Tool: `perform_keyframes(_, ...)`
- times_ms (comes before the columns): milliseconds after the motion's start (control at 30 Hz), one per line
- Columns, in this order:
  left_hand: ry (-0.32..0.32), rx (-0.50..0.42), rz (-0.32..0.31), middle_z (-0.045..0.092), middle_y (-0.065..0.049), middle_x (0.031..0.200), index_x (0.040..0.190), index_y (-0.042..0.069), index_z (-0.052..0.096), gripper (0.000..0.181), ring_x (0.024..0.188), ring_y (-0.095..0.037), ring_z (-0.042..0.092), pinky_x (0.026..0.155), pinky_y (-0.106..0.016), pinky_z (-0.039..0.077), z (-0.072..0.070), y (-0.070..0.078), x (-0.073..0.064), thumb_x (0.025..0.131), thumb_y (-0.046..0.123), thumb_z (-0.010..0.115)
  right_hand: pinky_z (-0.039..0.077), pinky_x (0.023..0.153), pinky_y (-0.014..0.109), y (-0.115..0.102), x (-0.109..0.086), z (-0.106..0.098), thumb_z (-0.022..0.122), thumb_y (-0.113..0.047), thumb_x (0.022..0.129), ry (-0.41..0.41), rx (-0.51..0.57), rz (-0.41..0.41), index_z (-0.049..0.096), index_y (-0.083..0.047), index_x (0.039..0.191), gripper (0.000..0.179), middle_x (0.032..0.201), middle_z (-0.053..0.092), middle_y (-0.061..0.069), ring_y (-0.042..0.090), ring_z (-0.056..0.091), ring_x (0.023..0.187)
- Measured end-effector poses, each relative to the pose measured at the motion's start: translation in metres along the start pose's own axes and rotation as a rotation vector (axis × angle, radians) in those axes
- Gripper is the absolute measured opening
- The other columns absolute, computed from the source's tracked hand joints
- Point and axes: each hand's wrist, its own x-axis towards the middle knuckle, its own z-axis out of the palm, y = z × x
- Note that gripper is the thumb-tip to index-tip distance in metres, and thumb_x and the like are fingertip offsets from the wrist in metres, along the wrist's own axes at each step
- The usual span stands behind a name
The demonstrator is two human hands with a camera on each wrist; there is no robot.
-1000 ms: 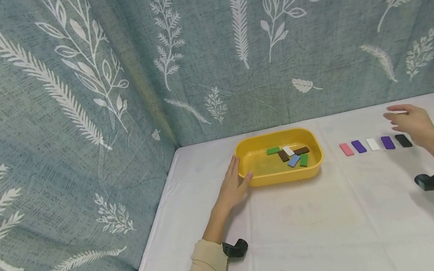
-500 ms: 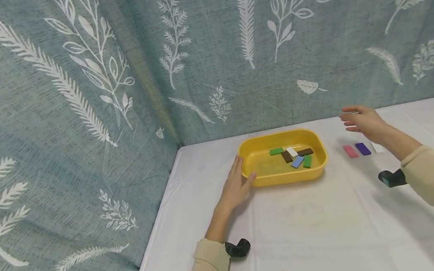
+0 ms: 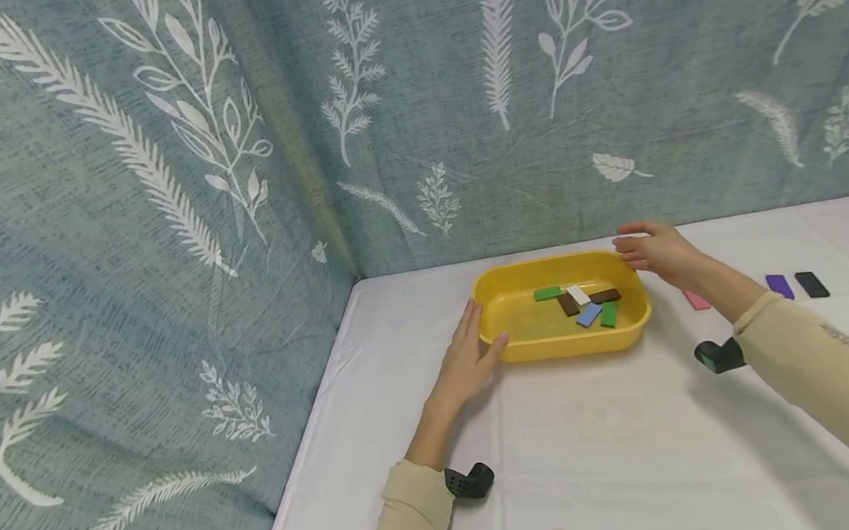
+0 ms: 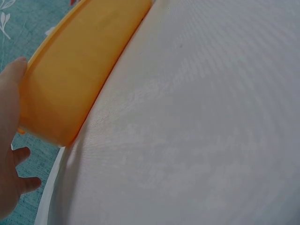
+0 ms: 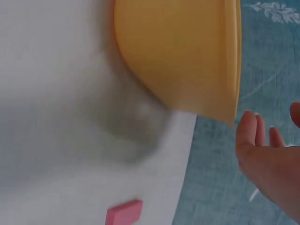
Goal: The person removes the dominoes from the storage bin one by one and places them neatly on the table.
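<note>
A yellow plastic tray (image 3: 561,349) stands on the white cloth. Inside lie small flat blocks: green (image 3: 547,294), white (image 3: 578,295), brown (image 3: 568,304) and blue (image 3: 589,315) among them. My left hand (image 3: 462,364) rests at the tray's left end, fingers extended along the side; in the left wrist view the thumb (image 4: 18,70) is at the rim. Over the tray's back right corner hovers my right hand (image 3: 659,255), fingers loosely bent, nothing visible in them. In the right wrist view its fingertips (image 5: 247,117) are close to the tray's rim (image 5: 236,61).
To the right of the tray lie a pink block (image 3: 697,300), a purple block (image 3: 779,286) and a black block (image 3: 812,284). My right forearm covers the stretch between pink and purple. A leaf-patterned curtain (image 3: 401,120) hangs behind and at the left.
My right hand has moved left from near the black block, across the row of blocks, to the tray's right end. My left hand stays at the tray. The head view has shifted slightly.
</note>
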Motion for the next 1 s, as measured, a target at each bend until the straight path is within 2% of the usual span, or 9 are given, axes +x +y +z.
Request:
perform_keyframes(367, -0.001, 0.013, 0.012, 0.01, -0.015, 0.158, 0.15, -0.001, 0.018, 0.076, 0.143, -0.029, 0.013, 0.112, -0.045, 0.018, -0.002, 0.002, 0.0, 0.099, 0.051, 0.039, 0.04, 0.1, 0.032, 0.001, 0.008, 0.037, 0.041, -0.016, 0.103, -0.209, 0.026, 0.104, 0.008, 0.005, 0.15, 0.061, 0.146, 0.026, 0.031, 0.038, 0.036, 0.129)
perform_keyframes(567, -0.004, 0.01, 0.003, 0.009, -0.012, 0.158, 0.151, 0.0, 0.018, 0.075, 0.143, -0.028, 0.013, 0.112, -0.045, 0.018, -0.001, 0.001, 0.0, 0.099, 0.05, 0.04, 0.037, 0.103, 0.039, 0.006, 0.007, 0.052, 0.04, -0.021, 0.103, -0.312, -0.025, 0.132, 0.003, 0.008, 0.149, 0.066, 0.145, 0.024, 0.034, 0.041, 0.032, 0.131)
perform_keyframes(700, -0.002, 0.012, 0.004, 0.009, -0.012, 0.158, 0.151, 0.001, 0.018, 0.075, 0.143, -0.028, 0.013, 0.112, -0.046, 0.019, 0.0, 0.001, 0.001, 0.099, 0.051, 0.039, 0.039, 0.101, 0.039, 0.01, 0.007, 0.058, 0.042, -0.022, 0.103, -0.308, -0.04, 0.139, 0.004, 0.008, 0.149, 0.067, 0.145, 0.025, 0.032, 0.039, 0.034, 0.129)
perform_keyframes(900, 0.004, 0.02, 0.008, 0.01, -0.015, 0.158, 0.151, 0.0, 0.018, 0.075, 0.142, -0.029, 0.013, 0.111, -0.047, 0.019, 0.001, 0.0, 0.002, 0.099, 0.05, 0.04, 0.048, 0.081, 0.025, 0.015, 0.005, 0.07, 0.044, -0.021, 0.102, -0.266, -0.041, 0.11, 0.009, 0.007, 0.149, 0.064, 0.137, 0.034, 0.026, 0.026, 0.045, 0.106)
perform_keyframes(1000, 0.004, 0.021, 0.008, 0.01, -0.015, 0.158, 0.151, 0.0, 0.018, 0.074, 0.142, -0.03, 0.014, 0.111, -0.047, 0.019, 0.0, 0.0, 0.001, 0.099, 0.049, 0.04, 0.049, 0.079, 0.026, 0.016, 0.004, 0.08, 0.046, -0.02, 0.101, -0.225, -0.072, 0.094, 0.013, 0.006, 0.149, 0.063, 0.135, 0.038, 0.026, 0.027, 0.046, 0.104)
